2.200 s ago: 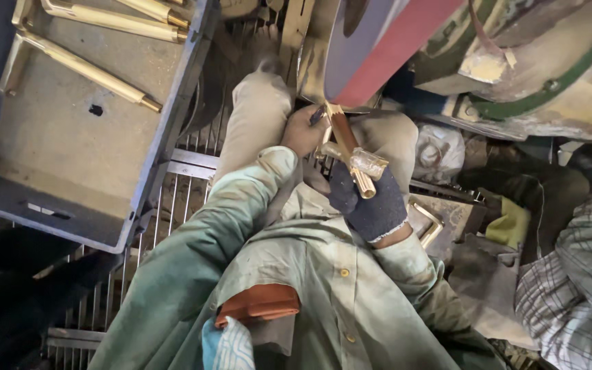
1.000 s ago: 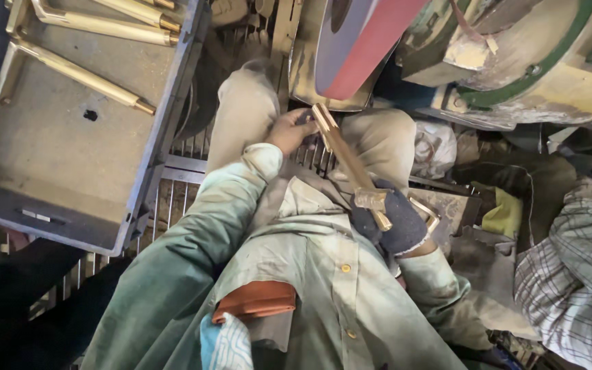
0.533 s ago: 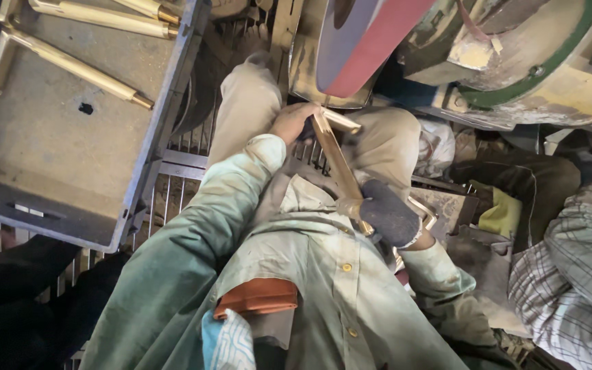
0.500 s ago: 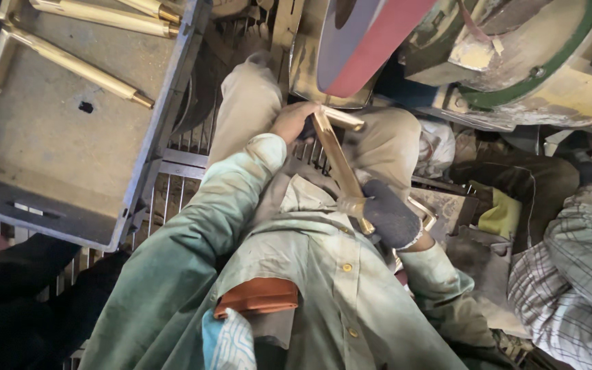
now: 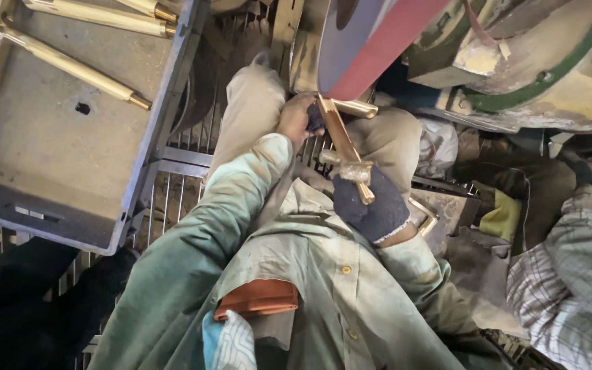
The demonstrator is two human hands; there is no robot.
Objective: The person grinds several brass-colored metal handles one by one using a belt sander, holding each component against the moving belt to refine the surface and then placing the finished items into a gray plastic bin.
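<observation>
Pressing against the red sanding belt (image 5: 385,48), a brass fitting (image 5: 342,140) appears rigid, heavy, slippery; best held at both ends: bare left hand (image 5: 294,118) clasps its far tip, gloved right hand (image 5: 371,205) wraps its near cross-piece; grey crate (image 5: 70,199) far left

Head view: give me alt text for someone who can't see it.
Both hands press a brass fitting against a red sanding belt: the bare left hand at its top, the dark-gloved right hand at its lower end. A grey tray on the left holds more brass rods.
</observation>
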